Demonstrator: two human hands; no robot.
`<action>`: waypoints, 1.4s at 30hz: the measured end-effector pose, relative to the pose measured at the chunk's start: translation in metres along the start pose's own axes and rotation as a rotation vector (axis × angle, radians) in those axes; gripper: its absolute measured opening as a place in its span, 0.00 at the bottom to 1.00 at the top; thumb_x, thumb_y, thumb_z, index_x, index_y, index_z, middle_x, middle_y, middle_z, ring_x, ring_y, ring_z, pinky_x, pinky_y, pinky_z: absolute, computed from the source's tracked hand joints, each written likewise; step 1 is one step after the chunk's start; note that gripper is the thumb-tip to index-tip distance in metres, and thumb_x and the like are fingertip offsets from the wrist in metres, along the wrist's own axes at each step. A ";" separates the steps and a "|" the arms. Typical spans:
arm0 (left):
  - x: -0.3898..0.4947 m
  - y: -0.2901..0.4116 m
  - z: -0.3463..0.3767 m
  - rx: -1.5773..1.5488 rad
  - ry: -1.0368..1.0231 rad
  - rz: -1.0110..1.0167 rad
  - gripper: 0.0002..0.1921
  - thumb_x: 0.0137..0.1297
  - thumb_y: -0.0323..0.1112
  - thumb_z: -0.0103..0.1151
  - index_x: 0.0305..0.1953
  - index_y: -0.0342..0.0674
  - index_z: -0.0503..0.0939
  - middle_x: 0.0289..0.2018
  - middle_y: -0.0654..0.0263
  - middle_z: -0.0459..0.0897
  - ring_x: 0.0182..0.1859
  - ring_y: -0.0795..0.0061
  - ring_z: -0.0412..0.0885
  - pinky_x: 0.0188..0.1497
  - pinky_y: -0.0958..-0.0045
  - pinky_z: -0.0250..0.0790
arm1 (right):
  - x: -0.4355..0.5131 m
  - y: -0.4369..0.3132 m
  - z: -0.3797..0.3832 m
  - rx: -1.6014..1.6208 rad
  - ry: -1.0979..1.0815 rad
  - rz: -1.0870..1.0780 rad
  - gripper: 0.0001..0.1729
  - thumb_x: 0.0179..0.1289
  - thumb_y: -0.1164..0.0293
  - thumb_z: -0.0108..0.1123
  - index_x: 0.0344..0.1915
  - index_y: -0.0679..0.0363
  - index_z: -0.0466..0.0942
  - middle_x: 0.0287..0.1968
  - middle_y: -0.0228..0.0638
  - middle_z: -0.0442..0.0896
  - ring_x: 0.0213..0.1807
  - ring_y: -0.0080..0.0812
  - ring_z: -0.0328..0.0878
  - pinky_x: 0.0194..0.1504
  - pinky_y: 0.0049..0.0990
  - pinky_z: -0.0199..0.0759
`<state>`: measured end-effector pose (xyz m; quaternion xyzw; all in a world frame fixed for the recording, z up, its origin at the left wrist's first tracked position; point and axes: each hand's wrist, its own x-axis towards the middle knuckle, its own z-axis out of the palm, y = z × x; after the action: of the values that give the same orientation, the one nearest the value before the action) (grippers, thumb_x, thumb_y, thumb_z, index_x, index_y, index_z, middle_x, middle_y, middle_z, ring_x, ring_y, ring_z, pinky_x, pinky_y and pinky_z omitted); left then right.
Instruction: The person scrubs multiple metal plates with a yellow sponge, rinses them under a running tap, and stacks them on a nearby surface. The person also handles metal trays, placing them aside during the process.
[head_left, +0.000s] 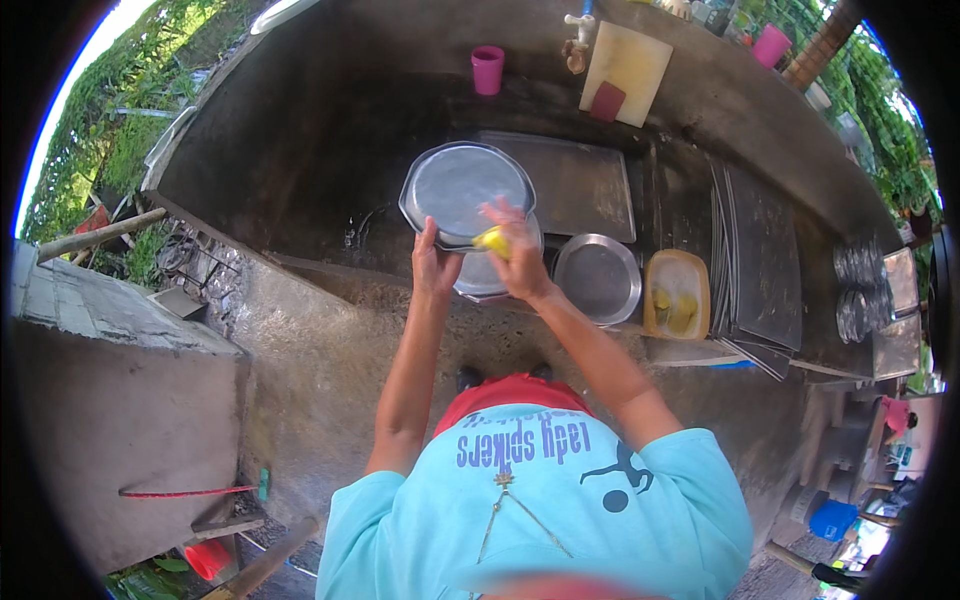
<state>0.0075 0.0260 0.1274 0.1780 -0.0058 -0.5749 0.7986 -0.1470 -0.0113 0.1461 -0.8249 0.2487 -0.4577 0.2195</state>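
Note:
My left hand (436, 262) grips the near rim of a round metal pan (469, 187) with a scalloped edge, its flat face towards me. A yellow sponge or cloth (493, 241) is in my right hand (517, 255), at the pan's lower right side; the fingers are blurred. Below the pan, another metal pan (480, 274) shows partly behind my hands. A round metal basin (598, 279) lies to the right, beside a yellow plastic tub (676, 259) that holds whitish liquid and yellow-green pieces.
A large metal tray (577, 187) lies in the dark concrete basin. Thin trays (757, 255) stand stacked at the right, with metal tins (862, 292) beyond. Along the back are a pink cup (487, 71), a faucet (580, 30) and a cutting board (637, 67).

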 end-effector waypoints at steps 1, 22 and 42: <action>-0.003 -0.001 -0.002 0.029 -0.114 0.042 0.19 0.61 0.30 0.52 0.54 0.38 0.66 0.50 0.57 0.74 0.54 0.60 0.72 0.58 0.54 0.64 | -0.006 0.008 -0.004 -0.002 0.139 0.090 0.22 0.57 0.76 0.53 0.54 0.65 0.70 0.59 0.49 0.69 0.63 0.45 0.63 0.63 0.36 0.53; -0.013 -0.114 0.043 0.771 -0.287 -0.520 0.27 0.38 0.17 0.44 0.47 0.32 0.71 0.42 0.59 0.77 0.46 0.67 0.76 0.51 0.69 0.69 | -0.004 0.053 -0.105 -0.291 0.203 0.258 0.37 0.60 0.60 0.51 0.67 0.55 0.52 0.69 0.41 0.51 0.69 0.54 0.44 0.65 0.49 0.39; -0.055 -0.224 -0.034 2.227 -1.108 0.501 0.20 0.57 0.28 0.48 0.51 0.56 0.76 0.56 0.68 0.72 0.63 0.54 0.62 0.64 0.40 0.37 | -0.198 0.162 -0.237 -0.526 -0.409 0.919 0.30 0.53 0.74 0.51 0.59 0.46 0.64 0.61 0.44 0.62 0.60 0.49 0.62 0.58 0.44 0.58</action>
<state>-0.2096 0.0246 0.0408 0.4815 -0.8499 -0.0896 0.1943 -0.4763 -0.0490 0.0376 -0.7305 0.6403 -0.0688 0.2272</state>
